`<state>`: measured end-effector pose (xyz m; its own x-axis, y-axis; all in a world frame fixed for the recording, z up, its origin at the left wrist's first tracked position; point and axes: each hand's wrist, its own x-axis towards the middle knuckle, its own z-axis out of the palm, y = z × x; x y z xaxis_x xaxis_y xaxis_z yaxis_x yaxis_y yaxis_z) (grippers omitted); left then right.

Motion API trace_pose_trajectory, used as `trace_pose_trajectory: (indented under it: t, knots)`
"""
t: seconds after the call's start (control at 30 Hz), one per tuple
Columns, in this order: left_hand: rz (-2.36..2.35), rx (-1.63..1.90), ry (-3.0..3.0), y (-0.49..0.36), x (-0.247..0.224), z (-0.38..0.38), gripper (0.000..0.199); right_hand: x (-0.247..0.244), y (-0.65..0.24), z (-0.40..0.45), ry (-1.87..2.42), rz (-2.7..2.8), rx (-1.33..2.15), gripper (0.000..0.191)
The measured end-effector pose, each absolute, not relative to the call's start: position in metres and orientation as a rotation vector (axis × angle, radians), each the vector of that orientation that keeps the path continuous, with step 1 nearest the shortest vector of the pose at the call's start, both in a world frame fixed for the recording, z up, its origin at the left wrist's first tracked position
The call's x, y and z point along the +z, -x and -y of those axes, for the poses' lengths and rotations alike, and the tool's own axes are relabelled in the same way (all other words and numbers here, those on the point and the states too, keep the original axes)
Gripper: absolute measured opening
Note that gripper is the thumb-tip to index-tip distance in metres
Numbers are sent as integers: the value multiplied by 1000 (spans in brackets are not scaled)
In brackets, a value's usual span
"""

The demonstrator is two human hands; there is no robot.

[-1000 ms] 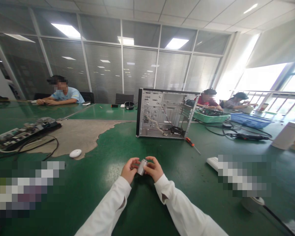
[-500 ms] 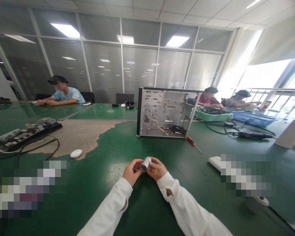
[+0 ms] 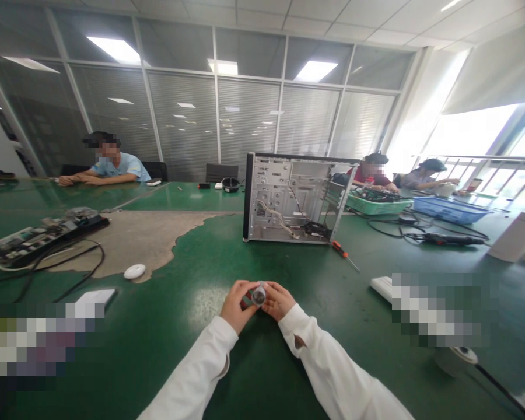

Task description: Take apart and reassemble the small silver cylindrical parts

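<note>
A small silvery cylinder [image 3: 258, 296] is held between my two hands above the green table [image 3: 210, 361], its round end facing me. My left hand [image 3: 237, 307] grips it from the left, fingers closed round its side. From the right, my right hand [image 3: 279, 301] pinches the same cylinder. Beyond them an open computer case [image 3: 293, 201] stands upright on the table. An orange-handled screwdriver [image 3: 340, 249] lies at the case's lower right corner.
At the left are a stripped device with cables [image 3: 48, 233] and a white oval object [image 3: 135, 272]. A green basket [image 3: 378, 205], a blue basket [image 3: 452, 211] and a white container [image 3: 514, 236] stand at the right. Several people sit across the table.
The cylinder has turned in my hands, so that its round end now faces me more directly. My hands have stayed in nearly the same place.
</note>
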<state>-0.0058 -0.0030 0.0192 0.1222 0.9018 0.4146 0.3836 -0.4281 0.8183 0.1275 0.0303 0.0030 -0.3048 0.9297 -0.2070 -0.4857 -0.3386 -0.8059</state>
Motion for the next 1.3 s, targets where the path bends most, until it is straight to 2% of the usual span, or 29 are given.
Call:
trace_pose_trajectory:
  t: [0.4, 0.73, 1.1, 1.3]
  knots:
    - [-1372, 1362, -1783, 5, 23, 5, 27, 5, -130, -32, 875, 660, 1995, 30]
    - [-1470, 1378, -1578, 9, 16, 0, 25, 4, -135, -28, 793, 606, 2045, 12]
    - [-1555, 1395, -1517, 11, 10, -4, 28, 6, -133, -24, 686, 614, 1966, 34]
    - [-1575, 1335, -1465, 11, 18, -2, 32, -2, -126, -22, 666, 587, 1880, 38]
